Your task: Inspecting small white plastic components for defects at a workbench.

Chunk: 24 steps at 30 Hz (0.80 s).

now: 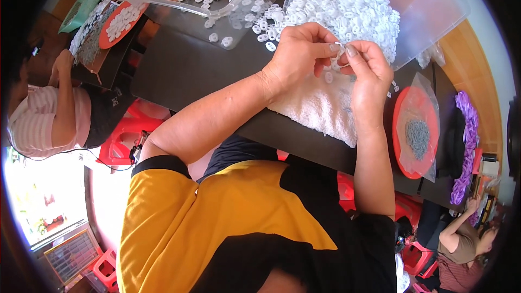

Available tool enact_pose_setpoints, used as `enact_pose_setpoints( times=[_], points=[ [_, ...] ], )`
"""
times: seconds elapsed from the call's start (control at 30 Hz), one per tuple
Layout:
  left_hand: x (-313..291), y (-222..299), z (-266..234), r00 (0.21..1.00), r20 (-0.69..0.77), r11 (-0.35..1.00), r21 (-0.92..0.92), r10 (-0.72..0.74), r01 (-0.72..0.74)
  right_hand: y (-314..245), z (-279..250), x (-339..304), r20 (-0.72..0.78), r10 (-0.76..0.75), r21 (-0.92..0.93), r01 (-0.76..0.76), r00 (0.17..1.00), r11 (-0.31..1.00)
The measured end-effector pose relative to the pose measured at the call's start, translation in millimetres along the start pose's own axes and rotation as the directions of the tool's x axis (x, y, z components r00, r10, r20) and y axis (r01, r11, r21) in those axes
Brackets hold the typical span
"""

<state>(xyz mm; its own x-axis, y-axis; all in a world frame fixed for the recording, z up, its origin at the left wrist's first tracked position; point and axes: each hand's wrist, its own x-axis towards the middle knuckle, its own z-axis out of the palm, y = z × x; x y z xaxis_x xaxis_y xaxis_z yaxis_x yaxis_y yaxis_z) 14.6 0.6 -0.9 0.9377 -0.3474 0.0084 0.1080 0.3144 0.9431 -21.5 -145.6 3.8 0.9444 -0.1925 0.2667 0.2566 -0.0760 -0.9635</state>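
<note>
Grip is a fine pinch on both sides: the left hand (306,49) and right hand (372,70) meet with thumbs and fingers nearly closed, apparently around one small pale piece between the tips. Beneath them stretches the dark desk (184,70). Just beyond the hands is a clear bin (437,24) heaped with white oval pieces (347,11), a few loose ones near its left edge. A pale cloth (320,108) lies under the hands; to the right, a red plate (399,130) carries a plastic bag (427,89) with a heap of thin grey pins (418,138). Smallest is the small pale piece (341,52), raised above the cloth, its details hidden by the fingers. The step in hand seems to be close fingertip work on that piece; the next move would call for a steady left pinch and light, exact pressure from the right.
</note>
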Motion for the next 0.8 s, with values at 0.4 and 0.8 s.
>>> enact_pose_setpoints(
  times=[0.4, 0.8],
  points=[
    [-0.7, -2.4, -0.2, 0.999, -0.024, 0.999, -0.014, 0.041, -0.041, 3.3, 2.2, -2.5, -0.004, -0.091, -0.208, 0.088, 0.996, 0.974],
    [-1.0, -4.1, 0.3, 0.995, -0.061, 0.995, 0.065, 0.076, -0.072, 7.7, 2.4, -1.4, 0.037, -0.174, -0.320, 0.177, 0.984, 0.931]
  ],
)
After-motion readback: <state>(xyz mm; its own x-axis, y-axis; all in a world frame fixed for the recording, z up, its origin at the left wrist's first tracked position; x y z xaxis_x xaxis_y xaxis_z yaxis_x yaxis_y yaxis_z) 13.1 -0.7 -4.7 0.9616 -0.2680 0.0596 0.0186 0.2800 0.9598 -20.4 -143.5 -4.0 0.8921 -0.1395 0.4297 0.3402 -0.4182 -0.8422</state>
